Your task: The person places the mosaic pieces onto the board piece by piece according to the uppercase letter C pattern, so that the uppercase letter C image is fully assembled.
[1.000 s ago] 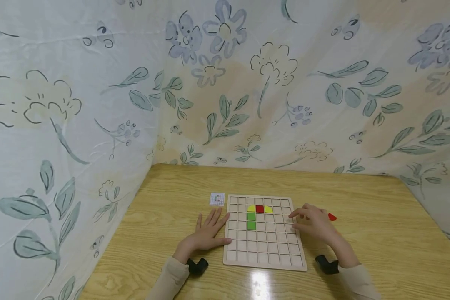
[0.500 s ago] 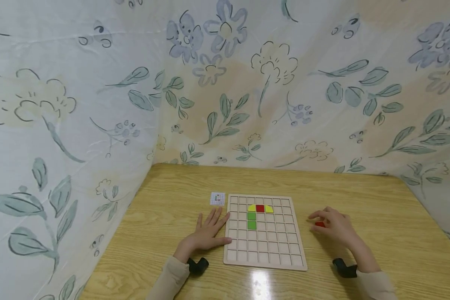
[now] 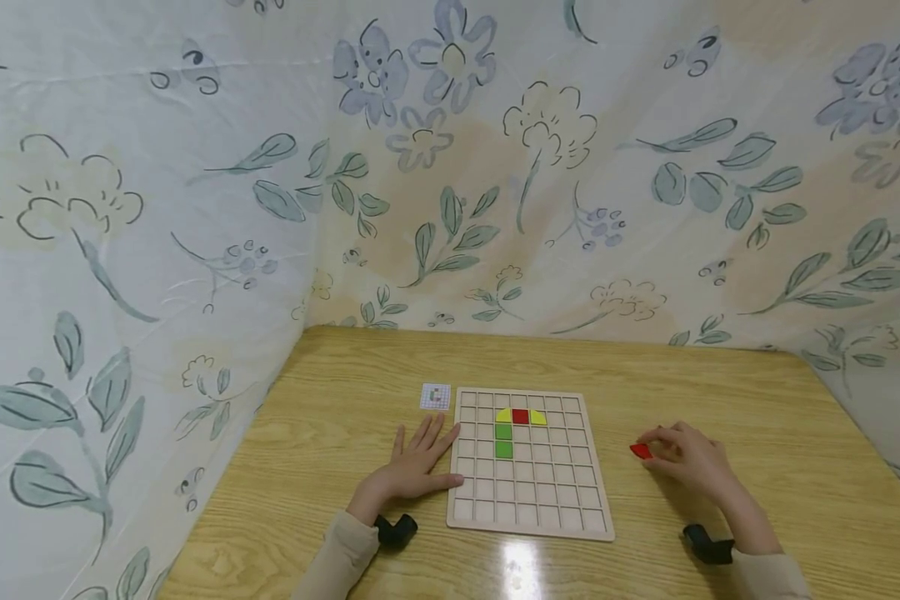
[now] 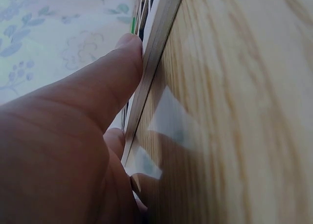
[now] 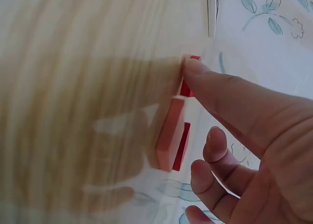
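My right hand (image 3: 693, 458) is over the table right of the board, thumb and index finger pinching the end of a red tile (image 3: 640, 451). In the right wrist view, the thumb tip lies against this red tile (image 5: 186, 89), and a second red tile (image 5: 171, 136) shows closer to the palm. My left hand (image 3: 412, 477) rests with spread fingers beside the wooden grid board (image 3: 527, 494), its thumb and a fingertip at the left rim. On the board, a red square tile (image 3: 521, 417) sits between two yellow tiles (image 3: 538, 418), with two green tiles (image 3: 503, 450) below the left one.
A small printed card (image 3: 436, 397) lies by the board's upper left corner. Black wrist mounts (image 3: 708, 546) are on both wrists. Floral cloth (image 3: 450, 208) hangs behind and beside the wooden table (image 3: 360, 367).
My right hand has moved from the board's right edge toward the right and brought its thumb and index finger to the red tile. The left hand and the tiles on the board stay put.
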{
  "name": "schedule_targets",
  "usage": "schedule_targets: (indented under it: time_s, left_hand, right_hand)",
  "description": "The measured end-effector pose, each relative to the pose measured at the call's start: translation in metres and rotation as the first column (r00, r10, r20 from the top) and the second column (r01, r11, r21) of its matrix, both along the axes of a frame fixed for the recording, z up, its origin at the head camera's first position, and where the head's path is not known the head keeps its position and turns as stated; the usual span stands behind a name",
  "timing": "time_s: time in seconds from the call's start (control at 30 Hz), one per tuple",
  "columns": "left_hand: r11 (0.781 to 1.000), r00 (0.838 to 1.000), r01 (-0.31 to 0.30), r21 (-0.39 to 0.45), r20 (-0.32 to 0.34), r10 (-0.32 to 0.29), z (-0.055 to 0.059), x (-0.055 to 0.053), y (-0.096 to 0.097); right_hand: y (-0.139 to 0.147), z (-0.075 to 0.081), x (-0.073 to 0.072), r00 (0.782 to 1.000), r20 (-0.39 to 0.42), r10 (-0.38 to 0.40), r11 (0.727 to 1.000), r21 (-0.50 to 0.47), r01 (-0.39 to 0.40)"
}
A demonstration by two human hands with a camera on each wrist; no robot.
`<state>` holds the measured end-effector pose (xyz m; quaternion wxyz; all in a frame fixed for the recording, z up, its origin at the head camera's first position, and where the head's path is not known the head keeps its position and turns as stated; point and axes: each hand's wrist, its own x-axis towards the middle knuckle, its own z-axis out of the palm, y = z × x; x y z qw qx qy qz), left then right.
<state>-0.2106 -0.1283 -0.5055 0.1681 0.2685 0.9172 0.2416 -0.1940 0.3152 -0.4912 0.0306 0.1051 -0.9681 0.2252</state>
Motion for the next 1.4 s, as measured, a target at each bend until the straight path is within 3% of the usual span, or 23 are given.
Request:
schedule_targets:
  time_s: [0.83, 1.4]
  left_hand:
    - [1.0, 1.0, 0.0, -0.003, -0.004, 0.0, -0.006, -0.003, 0.0]
    - [1.0, 1.0, -0.003, -0.005, -0.006, 0.003, -0.005, -0.002, -0.001]
  right_hand:
    - [0.003, -0.003, 0.0, 1.0, -0.003, 0.018, 1.0, -0.013, -0.018]
    - [-0.019, 0.0, -0.001, 0.995, -0.081, 0.057, 0.998, -0.017, -0.058]
